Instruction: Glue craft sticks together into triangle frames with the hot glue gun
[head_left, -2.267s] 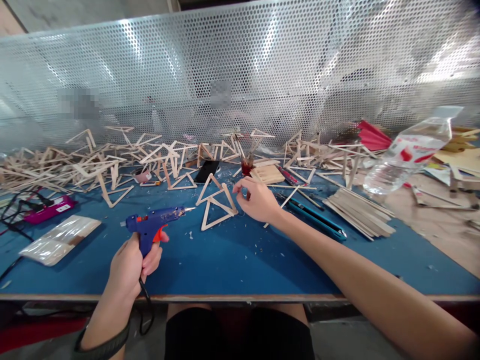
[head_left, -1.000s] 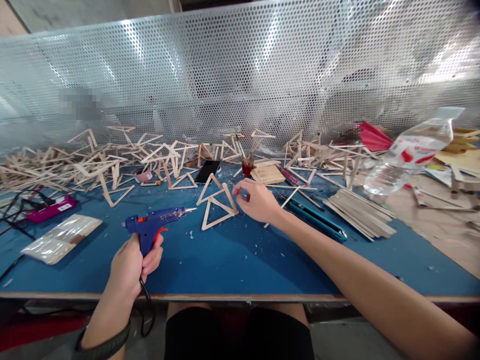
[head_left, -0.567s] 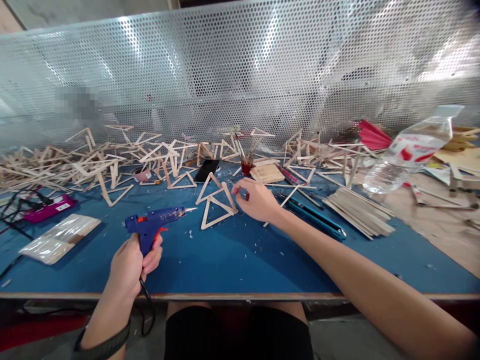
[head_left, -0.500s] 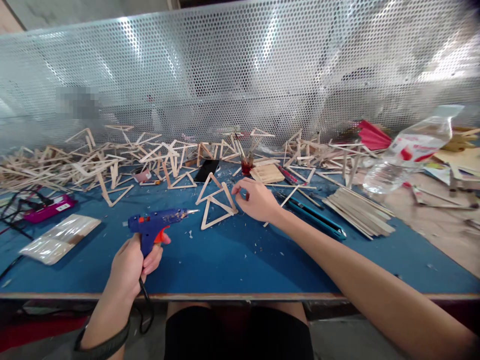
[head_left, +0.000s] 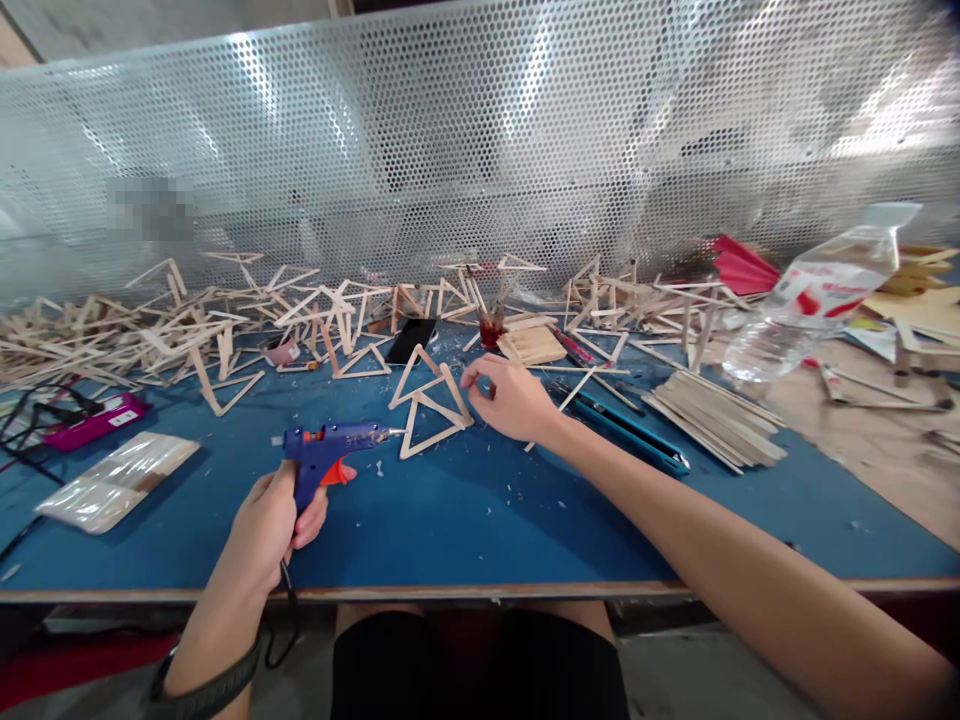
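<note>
My left hand (head_left: 274,515) is wrapped round the handle of a blue glue gun (head_left: 330,447) with an orange trigger. The gun's nozzle points right, close to the left side of a small frame of joined wooden sticks (head_left: 429,403) on the blue mat. Right of that frame is my right hand (head_left: 510,395), its thumb and forefinger curled together beside the upright stick; whether they pinch anything is too small to tell. A blue cutter (head_left: 626,430) and a fan of flat sticks (head_left: 716,418) lie beyond my right forearm.
Piled stick triangles (head_left: 150,335) line the back along a perforated metal screen (head_left: 450,130). A plastic bottle (head_left: 817,295) leans at the right. At the left are a pink power strip (head_left: 96,420) and a clear packet (head_left: 120,480). A black phone (head_left: 411,341) lies behind the frame.
My left hand has moved the glue gun a little right, bringing its nozzle nearer the stick frame. My right hand and the frame have stayed almost where they were.
</note>
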